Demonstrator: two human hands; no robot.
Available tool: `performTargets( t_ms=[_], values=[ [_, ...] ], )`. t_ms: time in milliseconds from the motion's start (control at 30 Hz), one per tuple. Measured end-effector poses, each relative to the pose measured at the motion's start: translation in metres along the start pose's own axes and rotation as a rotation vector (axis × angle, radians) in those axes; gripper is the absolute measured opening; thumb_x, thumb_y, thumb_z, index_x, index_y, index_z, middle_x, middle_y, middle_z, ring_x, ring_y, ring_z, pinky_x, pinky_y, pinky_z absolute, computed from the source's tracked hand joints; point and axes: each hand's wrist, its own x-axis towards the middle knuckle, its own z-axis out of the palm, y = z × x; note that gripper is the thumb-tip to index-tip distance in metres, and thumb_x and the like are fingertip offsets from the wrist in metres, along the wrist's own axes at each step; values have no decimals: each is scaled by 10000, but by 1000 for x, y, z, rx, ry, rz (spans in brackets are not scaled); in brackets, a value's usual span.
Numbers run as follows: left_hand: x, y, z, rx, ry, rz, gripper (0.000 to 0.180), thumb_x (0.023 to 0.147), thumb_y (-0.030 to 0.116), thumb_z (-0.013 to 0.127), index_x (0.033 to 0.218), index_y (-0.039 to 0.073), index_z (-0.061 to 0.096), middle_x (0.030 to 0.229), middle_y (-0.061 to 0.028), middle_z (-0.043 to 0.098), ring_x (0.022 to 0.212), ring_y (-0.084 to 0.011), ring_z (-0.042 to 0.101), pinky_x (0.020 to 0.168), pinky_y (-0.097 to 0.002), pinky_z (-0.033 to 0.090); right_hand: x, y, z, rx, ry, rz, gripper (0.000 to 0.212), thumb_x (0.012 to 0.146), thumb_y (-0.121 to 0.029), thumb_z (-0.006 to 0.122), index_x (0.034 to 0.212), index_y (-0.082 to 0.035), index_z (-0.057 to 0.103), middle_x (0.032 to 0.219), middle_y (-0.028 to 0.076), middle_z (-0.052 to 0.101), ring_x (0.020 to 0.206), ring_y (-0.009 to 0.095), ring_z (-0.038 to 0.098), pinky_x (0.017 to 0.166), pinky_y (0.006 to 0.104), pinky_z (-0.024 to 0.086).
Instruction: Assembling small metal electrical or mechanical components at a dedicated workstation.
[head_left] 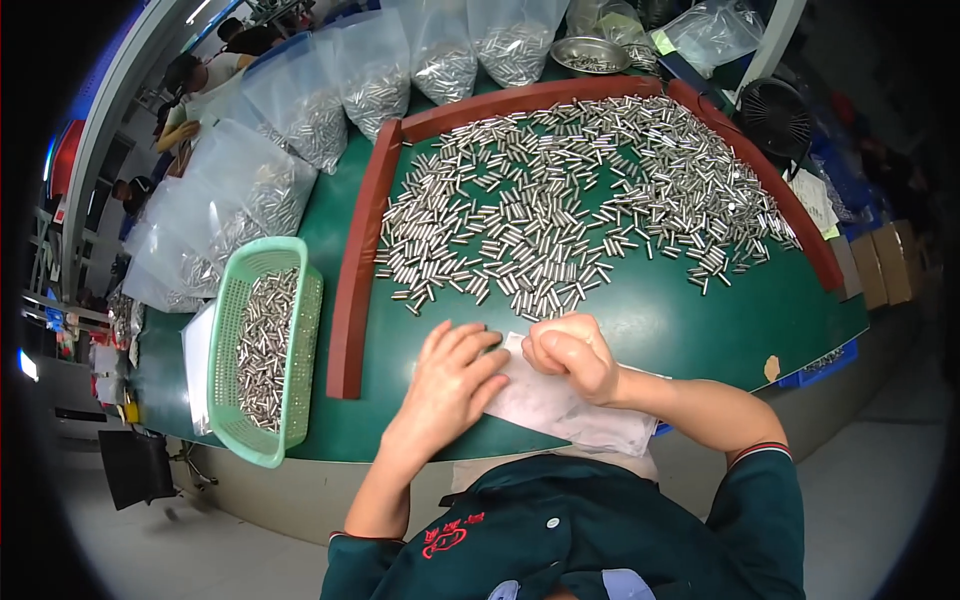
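Many short, shiny metal pins (545, 235) lie spread over the green tabletop (690, 345), thickest at the far right. My left hand (450, 385) is just short of their near edge, palm down, with its fingers stretched out and nothing visible in it. To its right, my right hand (578, 360) is curled into a fist; whatever it may hold is hidden by the fingers. Beneath and between both hands lies a smudged whitish cloth or sheet (545, 408), reaching the table's front edge.
Dark red wooden bars (357, 290) fence the pins on the left, back and right. A light green basket (300, 345) of pins stands at the left. Clear bags (375, 85) filled with pins line the back and left. A metal bowl (592, 55) and a black fan (775, 120) sit behind.
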Motion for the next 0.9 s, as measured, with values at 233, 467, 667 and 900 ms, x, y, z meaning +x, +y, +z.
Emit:
performTargets(
  t_ms=[233, 467, 667, 900],
  values=[
    [-14, 27, 24, 105, 125, -57, 271, 693, 143, 631, 912, 10, 544, 1008, -104, 507, 998, -255, 469, 914, -467, 305, 3, -1, -7, -61, -95, 35, 337, 829, -181, 363, 526, -40, 319, 486, 5, 322, 460, 84, 278, 436, 257, 251],
    [-17, 41, 31, 151, 196, -206, 251, 681, 157, 640, 867, 16, 548, 1001, -104, 506, 1000, -256, 468, 926, -490, 262, 10, -8, -12, -46, -32, -66, 357, 828, -187, 362, 503, -56, 297, 469, 8, 307, 433, 95, 255, 422, 258, 222],
    [-6, 18, 23, 127, 339, -185, 163, 669, 90, 637, 808, 40, 570, 812, -67, 501, 773, -236, 474, 741, -358, 344, 23, -31, -35, 278, 123, -239, 359, 859, -196, 314, 517, -87, 291, 437, -8, 252, 404, 88, 189, 402, 252, 187],
    [38, -17, 23, 119, 385, -136, 102, 661, 39, 629, 733, 37, 556, 730, -85, 489, 710, -258, 474, 649, -359, 396, 18, -23, -32, 285, 157, -160, 360, 856, -206, 319, 517, -87, 291, 431, -12, 242, 403, 81, 176, 403, 247, 176]
  ],
)
